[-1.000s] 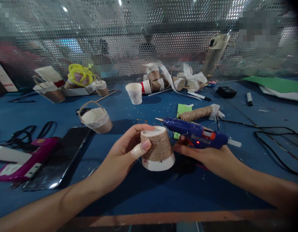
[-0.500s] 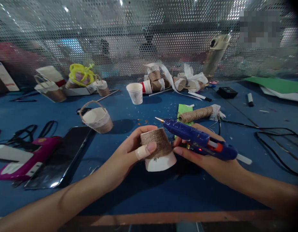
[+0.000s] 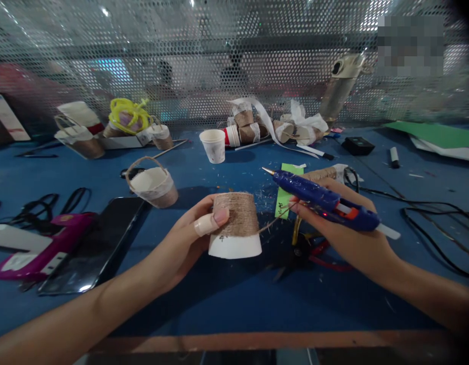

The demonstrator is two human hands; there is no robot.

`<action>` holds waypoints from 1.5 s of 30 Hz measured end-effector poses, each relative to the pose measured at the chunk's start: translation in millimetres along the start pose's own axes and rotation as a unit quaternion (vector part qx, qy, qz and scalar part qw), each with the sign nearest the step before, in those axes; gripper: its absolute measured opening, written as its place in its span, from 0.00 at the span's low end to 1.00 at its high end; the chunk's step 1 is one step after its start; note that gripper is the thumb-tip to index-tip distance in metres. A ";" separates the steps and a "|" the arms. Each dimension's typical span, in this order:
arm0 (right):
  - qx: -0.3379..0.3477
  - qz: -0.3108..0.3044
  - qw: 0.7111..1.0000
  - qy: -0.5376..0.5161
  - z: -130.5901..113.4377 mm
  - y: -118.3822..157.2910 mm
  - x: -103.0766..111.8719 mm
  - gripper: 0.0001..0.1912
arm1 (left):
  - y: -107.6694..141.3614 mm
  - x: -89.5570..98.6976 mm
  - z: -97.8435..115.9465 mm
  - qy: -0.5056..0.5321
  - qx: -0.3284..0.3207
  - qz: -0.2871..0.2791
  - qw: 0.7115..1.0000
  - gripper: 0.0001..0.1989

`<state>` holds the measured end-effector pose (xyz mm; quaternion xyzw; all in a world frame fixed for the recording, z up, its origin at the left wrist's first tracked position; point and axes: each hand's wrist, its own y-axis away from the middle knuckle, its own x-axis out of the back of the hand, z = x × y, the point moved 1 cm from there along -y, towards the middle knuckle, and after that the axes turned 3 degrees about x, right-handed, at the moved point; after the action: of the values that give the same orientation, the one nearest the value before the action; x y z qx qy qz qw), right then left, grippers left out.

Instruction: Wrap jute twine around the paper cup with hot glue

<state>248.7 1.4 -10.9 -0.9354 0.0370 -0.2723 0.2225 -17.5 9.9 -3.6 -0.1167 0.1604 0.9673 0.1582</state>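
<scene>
My left hand [image 3: 198, 225], with a bandage on its thumb, is closed around a paper cup [image 3: 236, 247] turned upside down. Brown twine [image 3: 238, 213] is wound over most of the cup, leaving a white band by the rim. From the cup's right side a loose strand of twine [image 3: 272, 223] runs to the fingertips of my right hand [image 3: 325, 208]. That hand also grips a blue glue gun [image 3: 314, 195], its nozzle pointing up and left, a white glue stick out of its back. Red-handled pliers [image 3: 301, 248] lie below it, partly hidden.
A twine-covered basket cup [image 3: 154, 187] and a white paper cup [image 3: 213, 147] stand beyond my hands. At left lie a phone [image 3: 93, 243] and a magenta glue gun [image 3: 63, 243]. A green note [image 3: 283, 195], twine roll [image 3: 321, 175] and black cable [image 3: 428, 203] are at right.
My left hand has moved the cup slightly left and turned it more upright. My right hand has drawn away to the right with the glue gun, stretching the twine strand and uncovering the pliers.
</scene>
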 end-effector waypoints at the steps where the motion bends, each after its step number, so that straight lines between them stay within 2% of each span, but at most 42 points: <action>1: -0.007 0.000 1.000 -0.004 -0.8 -0.7 0.7 0.03 | 0.1 1.0 -0.8 -0.003 -0.003 -0.006 1.000 0.19; 6: 0.031 0.028 0.999 -0.004 -8.2 -1.7 2.3 0.04 | -0.6 6.9 -4.5 -0.022 -0.005 -0.046 0.999 0.15; 13: 0.133 0.100 0.986 -0.008 -9.3 2.8 6.1 0.08 | -0.5 4.7 -6.4 -0.037 0.018 -0.067 0.997 0.14; 15: 0.132 0.084 0.988 -0.015 -9.2 1.7 6.4 0.09 | -0.3 1.5 -5.8 -0.029 0.031 -0.070 0.997 0.16; 18: 0.120 0.006 0.992 -0.035 -8.3 -3.6 3.4 0.08 | -0.7 -1.9 -3.2 -0.007 0.045 -0.040 0.998 0.19; 21: 0.094 -0.047 0.994 -0.039 -3.3 -9.1 -1.5 0.05 | -1.9 -3.1 0.7 0.033 0.050 -0.045 0.997 0.16; 25: 0.044 -0.015 0.999 -0.027 6.8 -12.6 -3.0 0.10 | -3.2 -1.8 3.5 0.061 0.060 -0.068 0.994 0.10; 27: 0.028 0.013 1.000 -0.001 10.1 -12.9 -0.5 0.12 | -3.5 -0.2 3.2 0.057 0.056 -0.061 0.995 0.11; 30: 0.029 0.030 0.999 0.005 10.0 -10.6 4.6 0.10 | -3.8 2.2 1.3 0.043 0.050 -0.061 0.996 0.15; 34: 0.067 -0.002 0.994 -0.086 1.4 -2.1 9.8 0.06 | -4.2 3.0 0.5 0.030 0.030 -0.041 0.998 0.16; 38: 0.201 -0.066 0.970 -0.116 -9.0 4.2 12.7 0.07 | -4.4 1.3 3.1 0.031 0.006 -0.033 0.999 0.15; 40: 0.218 -0.107 0.962 -0.124 -9.9 4.0 13.3 0.07 | -4.5 1.5 4.0 0.036 -0.006 -0.044 0.998 0.14; 45: 0.257 -0.147 0.949 -0.111 -6.1 1.8 13.8 0.08 | -3.8 4.0 4.7 0.047 -0.029 -0.049 0.997 0.12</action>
<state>257.3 -5.3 -0.3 -0.8658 -0.1971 -0.1966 0.4159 -20.6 16.0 -1.4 -0.1744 0.1337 0.9561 0.1940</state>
